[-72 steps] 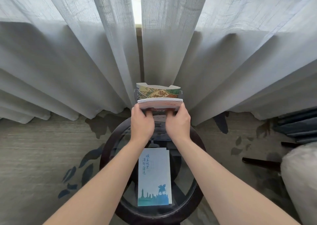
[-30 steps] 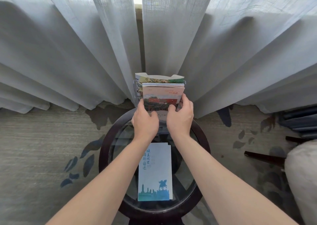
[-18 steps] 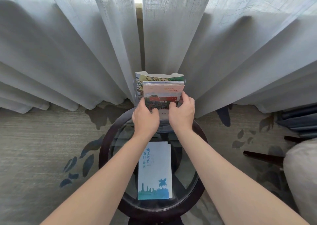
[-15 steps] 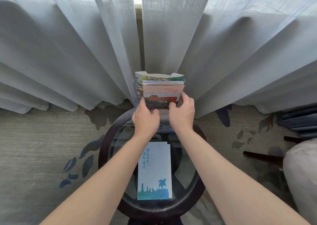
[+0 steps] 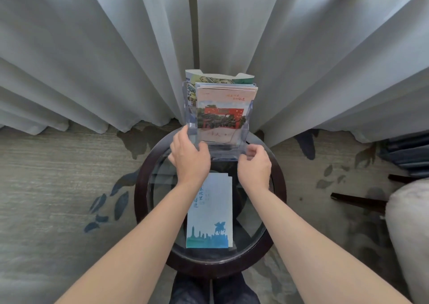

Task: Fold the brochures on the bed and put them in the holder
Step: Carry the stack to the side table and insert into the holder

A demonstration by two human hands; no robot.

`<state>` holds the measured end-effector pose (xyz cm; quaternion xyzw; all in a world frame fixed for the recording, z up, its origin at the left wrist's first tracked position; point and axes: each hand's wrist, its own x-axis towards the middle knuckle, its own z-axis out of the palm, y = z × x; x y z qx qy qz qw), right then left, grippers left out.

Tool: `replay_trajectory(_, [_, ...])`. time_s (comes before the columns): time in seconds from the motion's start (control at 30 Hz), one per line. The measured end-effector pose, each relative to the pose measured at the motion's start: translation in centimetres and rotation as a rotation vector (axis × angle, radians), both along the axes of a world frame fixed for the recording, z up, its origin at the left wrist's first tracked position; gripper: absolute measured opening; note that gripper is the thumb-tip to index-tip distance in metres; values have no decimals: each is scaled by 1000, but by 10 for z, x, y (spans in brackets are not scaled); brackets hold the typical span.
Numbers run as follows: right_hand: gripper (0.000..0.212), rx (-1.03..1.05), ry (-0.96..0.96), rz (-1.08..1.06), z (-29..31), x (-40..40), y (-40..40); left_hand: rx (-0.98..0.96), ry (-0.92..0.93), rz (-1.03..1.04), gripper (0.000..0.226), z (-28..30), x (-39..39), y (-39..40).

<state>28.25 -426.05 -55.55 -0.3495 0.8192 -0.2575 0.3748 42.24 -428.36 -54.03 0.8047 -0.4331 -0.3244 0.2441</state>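
a clear holder (image 5: pixel 241 141) stands at the 12 o'clock edge of the round glass worktop (image 5: pixel 277 187), in front of pale curtains (image 5: pixel 92 60). the red gate brochure (image 5: pixel 222 111) stands upright in its front pocket, with a green patterned brochure (image 5: pixel 218 78) behind it. the left hand (image 5: pixel 189 156) grips the holder's lower left corner; the right hand (image 5: pixel 255 164), fingers curled, is at its lower right corner. a blue skyline brochure (image 5: pixel 210 220) lies flat at 6 o'clock of the holder.
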Motion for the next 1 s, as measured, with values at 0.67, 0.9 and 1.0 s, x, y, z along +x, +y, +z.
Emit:
replay_trajectory(0.67, [18, 441, -108, 244, -70, 14, 89, 574, 134, -63, 38, -68, 11, 104])
replay_trajectory(0.9, [17, 427, -110, 161, -78, 11, 91, 574, 207, -53, 27, -73, 19, 99])
replay_trajectory(1.0, [21, 420, -76, 122, -79, 10, 90, 518, 231, -56, 27, -70, 16, 98])
